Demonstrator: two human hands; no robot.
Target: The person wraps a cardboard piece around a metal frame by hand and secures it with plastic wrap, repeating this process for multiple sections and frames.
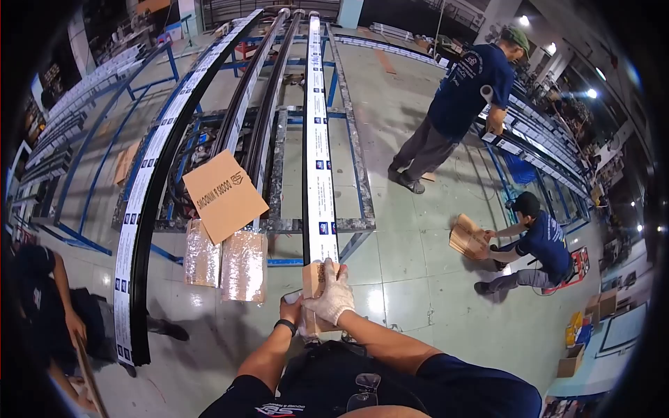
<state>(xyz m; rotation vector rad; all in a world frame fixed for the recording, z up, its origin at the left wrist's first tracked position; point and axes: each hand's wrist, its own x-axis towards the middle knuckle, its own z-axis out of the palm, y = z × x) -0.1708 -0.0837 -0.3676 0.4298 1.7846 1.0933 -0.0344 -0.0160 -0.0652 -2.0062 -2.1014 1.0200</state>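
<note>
In front of me, a long profile bar [321,195] with white printed protective film runs away along a rack. A brown cardboard piece [312,276] is folded around its near end. My right hand [332,297], in a white knitted glove, grips the cardboard from above, fingers pointing up along the bar. My left hand [288,312], with a black band on the wrist, is closed at the left side of the cardboard. Something whitish shows by its fingers, too small to name. My right hand partly hides the wrapped end.
A printed cardboard sheet [224,196] lies across dark bars, above plastic-wrapped packs [244,268]. Another filmed bar [150,167] runs along the left of the blue-legged rack [359,174]. One person [463,97] stands at right; another [540,240] crouches holding cardboard [468,237]. A third [52,313] is at lower left.
</note>
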